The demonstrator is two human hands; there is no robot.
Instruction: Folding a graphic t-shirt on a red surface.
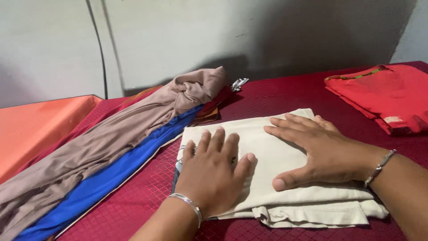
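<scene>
Both my hands lie flat on one folded cream cotton cloth [285, 178], which sits near the front of the counter [133, 201], a surface covered in dark red diamond-patterned fabric. My left hand [211, 174] presses the near left part of the cloth, its fingers [218, 140] straight and only slightly spread, gripping nothing. My right hand [316, 151] rests palm down on the middle of the same cloth, its four fingers close together pointing left and the thumb held out toward me, also holding nothing. I wear two thin silver bangles, one on each wrist. To the left of the cream cloth runs a long loose heap of draped fabrics: one knotted taupe cloth [133, 129] on top, one bright blue cloth [116, 174] beside and under it, and a strip of rust-orange cloth [209, 114] showing at the far end. One small silvery metal clip [238, 84] lies just past that heap. At the far right sits one folded red garment [383, 96] with green trim, well apart from my hands. One orange sheet [40, 129] covers the surface at the far left.
</scene>
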